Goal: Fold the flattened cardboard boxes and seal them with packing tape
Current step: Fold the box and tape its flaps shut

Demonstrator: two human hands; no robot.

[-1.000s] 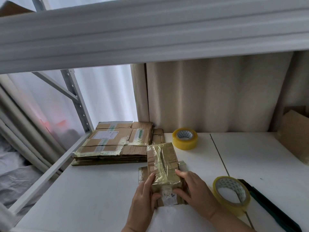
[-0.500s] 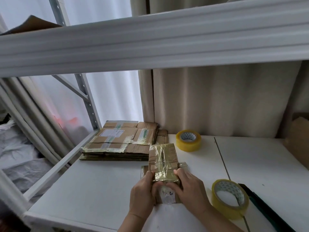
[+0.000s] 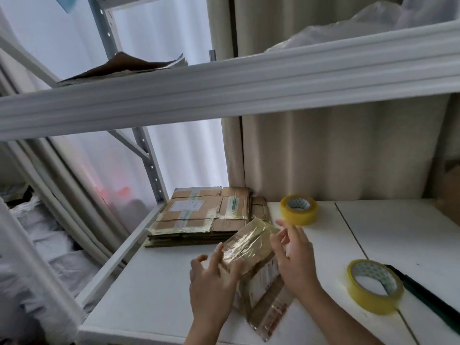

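Your left hand (image 3: 211, 282) now has its fingers spread against the near-left end of the small flattened cardboard box (image 3: 251, 260), thumb apart and fingertips touching the glossy taped face. Half a second ago both hands were clamped round that same end while the box lay square on the white shelf (image 3: 149, 295). Your right hand (image 3: 293, 260) has let go: its fingers are loose and apart, hovering just beside the box's right edge, and whether any fingertip touches the cardboard cannot be told through the blur. The box has swung round and tipped, so its far end points up toward the stack of flattened boxes (image 3: 204, 215) at the back left, and its lower flap trails toward you on the shelf.

That change suggests you are turning the box over or beginning to open it, not taping yet. It looks flat and heavily wrapped in old tape, so judging by that, the folding has hardly begun and the panels may resist coming apart.

Two rolls of yellow packing tape are within reach: the far roll (image 3: 298, 209) stands behind your right hand, and the near roll (image 3: 374, 286) lies to your right, next to a dark green strip (image 3: 433, 305) at the shelf's right edge.
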